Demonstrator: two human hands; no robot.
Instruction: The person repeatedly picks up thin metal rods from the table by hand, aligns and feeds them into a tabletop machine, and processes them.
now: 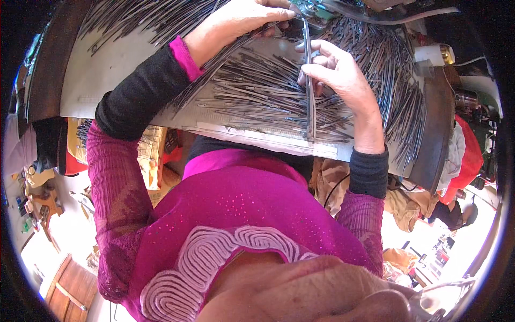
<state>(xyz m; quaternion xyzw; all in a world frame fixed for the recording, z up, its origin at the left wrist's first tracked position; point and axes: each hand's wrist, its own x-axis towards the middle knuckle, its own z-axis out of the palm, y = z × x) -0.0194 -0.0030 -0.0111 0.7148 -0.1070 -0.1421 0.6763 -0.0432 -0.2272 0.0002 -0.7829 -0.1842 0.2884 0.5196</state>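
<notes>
My right hand [339,72] is closed in a pinch, thumb and fingers gripping a couple of long thin metal strips [309,110] that stand nearly straight up and down in the picture. At the strips' far end, my left hand [249,17] is closed, its thumb and finger pinching close to the tip beside a green machine part [316,8]. What else the left fingers hold is hidden. Under and around both hands, loose dark metal strips [257,88] lie across the pale tabletop [123,67]. A bundle of longer strips passes beneath my left wrist.
A dense heap of strips [370,53] covers the table's right side, and another pile [155,19] lies at the far left. Dark raised edges [437,129] border the table. A white cylinder with a brassy end [433,55] sits at the right, near a red cloth [468,155].
</notes>
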